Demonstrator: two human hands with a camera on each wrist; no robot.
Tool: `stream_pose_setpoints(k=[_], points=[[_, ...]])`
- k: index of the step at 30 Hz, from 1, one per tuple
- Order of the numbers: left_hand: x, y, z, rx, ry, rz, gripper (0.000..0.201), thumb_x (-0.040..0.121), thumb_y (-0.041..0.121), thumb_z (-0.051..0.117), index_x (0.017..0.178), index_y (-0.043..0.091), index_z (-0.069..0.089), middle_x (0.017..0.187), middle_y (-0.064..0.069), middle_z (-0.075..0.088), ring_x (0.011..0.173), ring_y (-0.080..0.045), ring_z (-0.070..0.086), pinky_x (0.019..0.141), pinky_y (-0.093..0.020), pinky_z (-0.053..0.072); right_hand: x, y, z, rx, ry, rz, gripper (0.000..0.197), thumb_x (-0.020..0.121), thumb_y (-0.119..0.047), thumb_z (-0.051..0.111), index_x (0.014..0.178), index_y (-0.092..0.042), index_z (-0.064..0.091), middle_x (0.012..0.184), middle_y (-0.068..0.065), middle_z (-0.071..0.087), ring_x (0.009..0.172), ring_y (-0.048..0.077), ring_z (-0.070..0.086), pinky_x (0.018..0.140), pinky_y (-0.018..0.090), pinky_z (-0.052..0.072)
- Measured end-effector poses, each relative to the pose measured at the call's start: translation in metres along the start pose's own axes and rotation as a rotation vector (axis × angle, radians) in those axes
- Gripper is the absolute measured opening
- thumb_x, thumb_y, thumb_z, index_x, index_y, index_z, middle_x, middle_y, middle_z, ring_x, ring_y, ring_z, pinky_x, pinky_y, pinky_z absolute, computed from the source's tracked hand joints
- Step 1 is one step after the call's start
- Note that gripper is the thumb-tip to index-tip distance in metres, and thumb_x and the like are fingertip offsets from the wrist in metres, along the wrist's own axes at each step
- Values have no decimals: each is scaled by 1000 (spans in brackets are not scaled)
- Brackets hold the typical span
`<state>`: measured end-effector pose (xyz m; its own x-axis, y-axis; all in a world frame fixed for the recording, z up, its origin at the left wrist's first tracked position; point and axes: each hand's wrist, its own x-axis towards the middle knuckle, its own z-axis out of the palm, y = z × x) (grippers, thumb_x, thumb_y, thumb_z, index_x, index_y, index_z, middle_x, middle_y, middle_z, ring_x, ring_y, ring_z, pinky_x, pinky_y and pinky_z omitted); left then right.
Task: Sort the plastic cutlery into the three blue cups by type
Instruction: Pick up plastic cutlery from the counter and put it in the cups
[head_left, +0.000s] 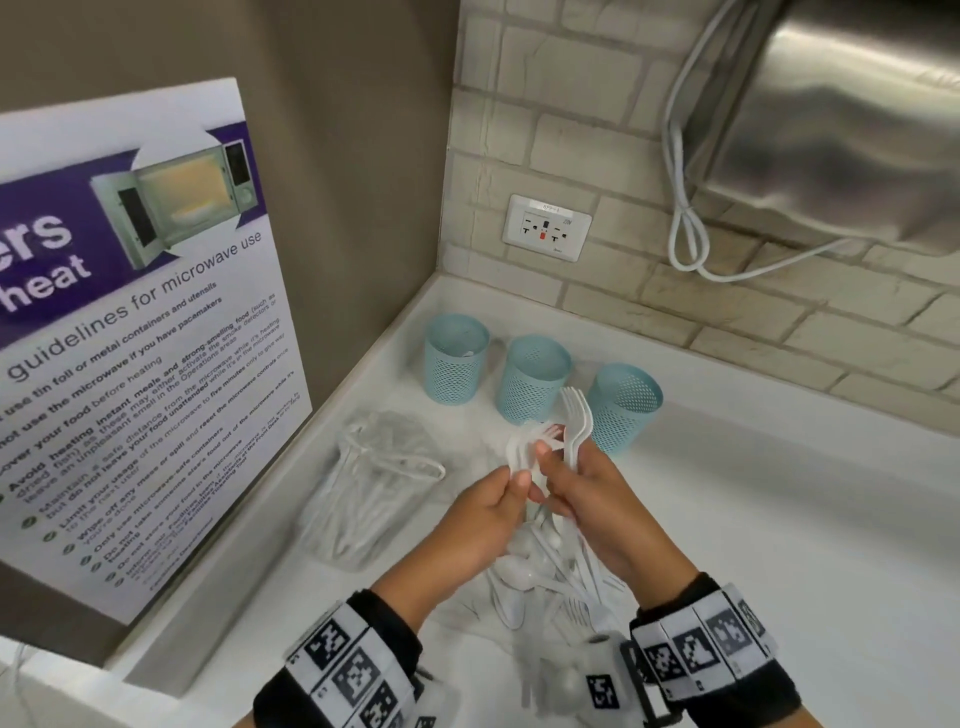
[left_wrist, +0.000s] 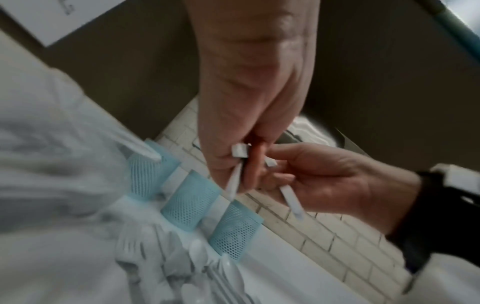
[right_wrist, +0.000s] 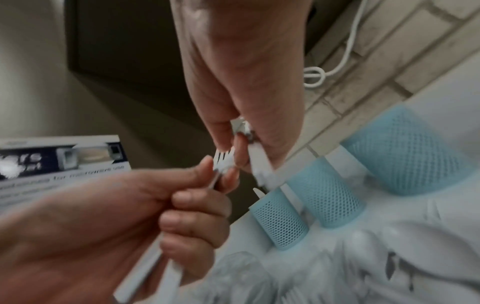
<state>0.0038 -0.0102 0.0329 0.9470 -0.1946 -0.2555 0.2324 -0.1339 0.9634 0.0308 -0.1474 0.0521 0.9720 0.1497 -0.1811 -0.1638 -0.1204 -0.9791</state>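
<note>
White plastic forks (head_left: 576, 421) are held upright above the white countertop (head_left: 779, 519), just in front of the middle light-blue perforated cup (head_left: 535, 379), with the left cup (head_left: 454, 358) and right cup (head_left: 626, 405) on either side. The right hand (head_left: 597, 499) is clamped round the fork handles, tines up. The left hand (head_left: 493, 504) pinches another white fork (right_wrist: 223, 162) by the neck between thumb and fingers, its tines touching the right hand's fingers; a second handle may sit in that fist, too blurred to confirm. Risks, as I judge them: the pass between hands is tight, so a fork could slip and drop back into the loose pile of white spoons and forks (head_left: 545, 582) below; the tines could snag each other; the light cups could tip if the bundle knocks a rim. A clear plastic bag of cutlery (head_left: 374, 488) lies to the left, untouched.
</note>
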Motion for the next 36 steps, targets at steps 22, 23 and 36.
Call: stream_pose_setpoints(k=[22, 23, 36], points=[[4, -3, -2, 45, 89, 39, 29, 101, 39, 33, 86, 17, 43, 60, 8, 43, 39, 3, 39, 44, -16, 29, 8, 15, 13, 223, 52, -53, 59, 88, -7, 65, 136, -28, 39, 118, 3, 64, 106, 13, 66, 84, 25, 54], [3, -2, -4, 66, 68, 47, 30, 100, 41, 34, 85, 16, 44, 60, 9, 42, 38, 3, 39, 45, -16, 29, 10, 13, 9, 219, 94, -87, 74, 88, -7, 65, 141, -39, 24, 121, -6, 60, 104, 5, 65, 80, 20, 53], [5, 1, -14, 235, -18, 70, 50, 85, 41, 65, 117, 16, 36, 83, 7, 56, 48, 4, 46, 40, -6, 31, 7, 2, -3, -127, -134, -144, 14, 96, -18, 55, 106, -19, 66, 101, 6, 69, 92, 19, 66, 83, 31, 53]])
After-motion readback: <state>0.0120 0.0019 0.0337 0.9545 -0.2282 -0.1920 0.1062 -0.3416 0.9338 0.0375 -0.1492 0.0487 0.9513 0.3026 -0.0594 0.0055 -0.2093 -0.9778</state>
